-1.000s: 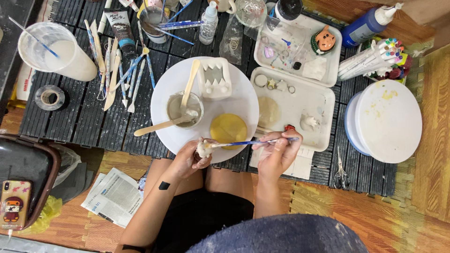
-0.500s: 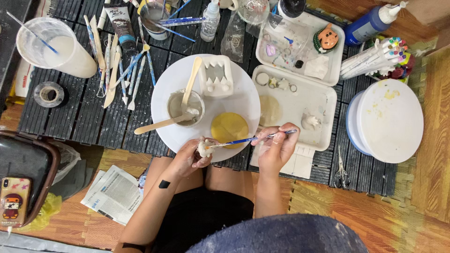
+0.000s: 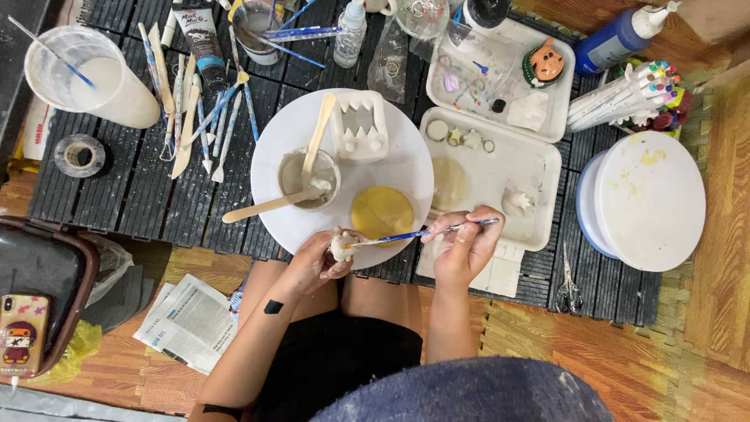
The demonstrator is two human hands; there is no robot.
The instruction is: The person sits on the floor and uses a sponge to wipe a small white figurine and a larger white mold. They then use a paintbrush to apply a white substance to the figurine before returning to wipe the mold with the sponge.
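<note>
A small, lumpy, off-white clay figure (image 3: 341,245) is being held at the near edge of the round white turntable plate (image 3: 406,168). A thin blue-handled paintbrush (image 3: 418,234) is being held almost level, its tip being pressed against the figure, its handle lying over that plate's near rim.

Black slatted mat (image 3: 156,195) under trays (image 3: 539,168)
</note>
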